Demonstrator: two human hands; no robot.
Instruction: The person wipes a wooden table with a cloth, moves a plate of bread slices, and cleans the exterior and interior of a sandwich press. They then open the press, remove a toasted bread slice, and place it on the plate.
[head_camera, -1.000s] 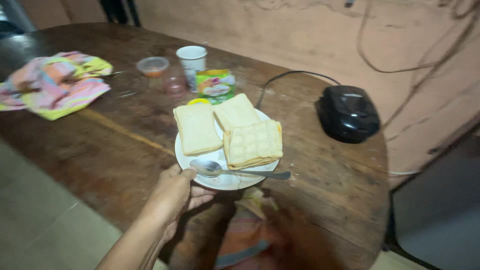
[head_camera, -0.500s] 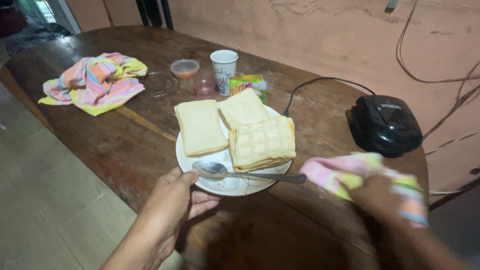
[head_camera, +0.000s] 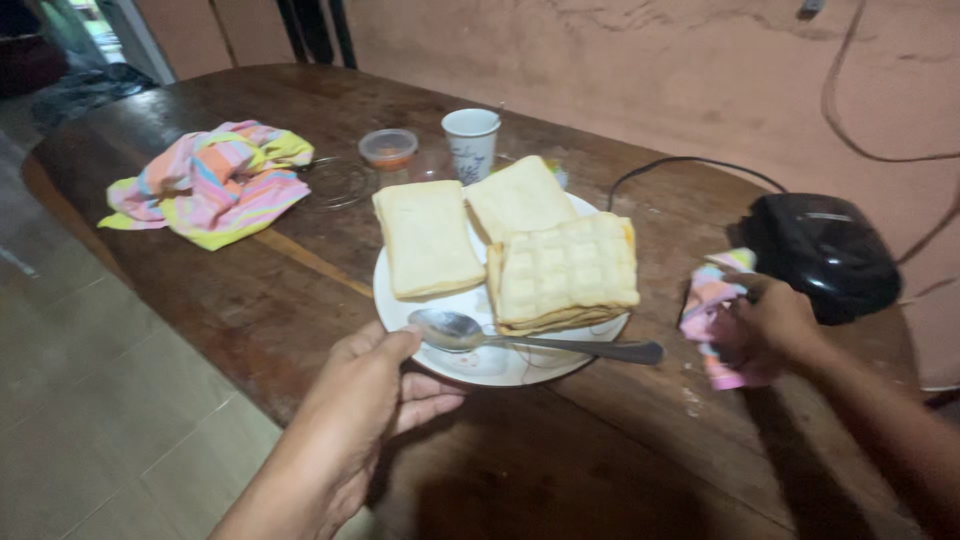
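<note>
My left hand (head_camera: 372, 398) grips the near rim of a white plate (head_camera: 478, 365) and holds it just above the dark wooden table (head_camera: 250, 290). Two pale bread slices (head_camera: 427, 238) and a stack of grid-marked toasted sandwiches (head_camera: 565, 272) lie on the plate. A metal spoon (head_camera: 520, 336) rests across its near edge. My right hand (head_camera: 775, 322) presses a pink striped cloth (head_camera: 708, 312) onto the table beside a black sandwich maker (head_camera: 825, 252).
A second striped cloth (head_camera: 210, 182) lies at the far left. Behind the plate stand a paper cup (head_camera: 471, 142), a small lidded tub (head_camera: 389, 148) and a clear glass lid (head_camera: 335, 182). A black cord (head_camera: 665, 165) runs from the sandwich maker toward the pink wall. Tiled floor lies left.
My right hand came up from below the table edge with the striped cloth and set it down on the table next to the sandwich maker. The plate has lifted slightly.
</note>
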